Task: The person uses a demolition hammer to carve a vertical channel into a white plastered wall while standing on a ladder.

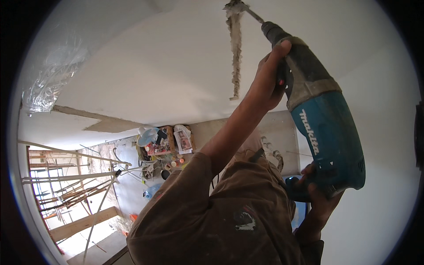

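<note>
A teal and grey rotary hammer drill (pixel 329 141) points up and to the left, its bit (pixel 252 14) touching the top end of a rough grey groove (pixel 235 53) cut into the white plastered surface (pixel 168 57). My left hand (pixel 269 77), on an outstretched arm in a brown sleeve, grips the grey front part of the drill just behind the chuck. Low on the right, my right hand (pixel 316 194) is closed around the drill's rear handle. The groove runs straight down from the bit and ends in a small hook to the left.
A crumpled clear plastic sheet (pixel 48 75) hangs at the upper left. Far below lie a cluttered heap of tubs and packets (pixel 163 141), a blue water bottle (pixel 152 191), leaning metal and wooden poles (pixel 70 183) and a wooden beam (pixel 84 223).
</note>
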A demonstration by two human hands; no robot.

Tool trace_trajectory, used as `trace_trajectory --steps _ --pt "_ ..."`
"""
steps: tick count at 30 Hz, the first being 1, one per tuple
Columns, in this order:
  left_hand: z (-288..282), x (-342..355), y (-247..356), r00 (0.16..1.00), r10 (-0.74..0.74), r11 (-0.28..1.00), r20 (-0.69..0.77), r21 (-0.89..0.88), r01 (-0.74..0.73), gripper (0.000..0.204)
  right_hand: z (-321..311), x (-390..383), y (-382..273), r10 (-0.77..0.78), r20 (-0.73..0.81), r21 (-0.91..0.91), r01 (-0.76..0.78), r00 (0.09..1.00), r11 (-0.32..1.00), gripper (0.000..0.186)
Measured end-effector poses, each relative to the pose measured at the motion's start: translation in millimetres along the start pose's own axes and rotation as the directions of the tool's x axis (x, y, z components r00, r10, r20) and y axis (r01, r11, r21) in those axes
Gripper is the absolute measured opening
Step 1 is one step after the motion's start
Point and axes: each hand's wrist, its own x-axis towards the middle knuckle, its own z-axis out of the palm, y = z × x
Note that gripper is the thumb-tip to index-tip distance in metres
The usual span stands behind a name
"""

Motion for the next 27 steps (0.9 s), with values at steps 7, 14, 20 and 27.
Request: trace_trajectory --steps 7,14,20,27 --pt "10 -50 -15 0.993 -0.11 0.994 -0.037 0.002 0.11 0.059 -16 -58 24 -0.085 -0.008 -0.211 0.081 0.996 0.974 0.054" --pt "18 -39 -3 0.999 0.009 0.999 0.042 0.039 -0.01 0.064 -14 -61 25 0.115 -0.122 -0.055 -0.123 0.986 0.991 0.051" --pt "16 -29 11 0.999 0.012 1.0 0.037 0.014 -0.013 0.063 -42 -67 59 0.481 -0.297 0.332 -0.383 0.825 0.862 0.043" --pt "0 -31 16 0.999 -0.031 0.998 0.011 -0.048 0.031 0.065 -10 -54 59 -0.206 0.077 -0.15 0.216 0.975 0.965 0.026"
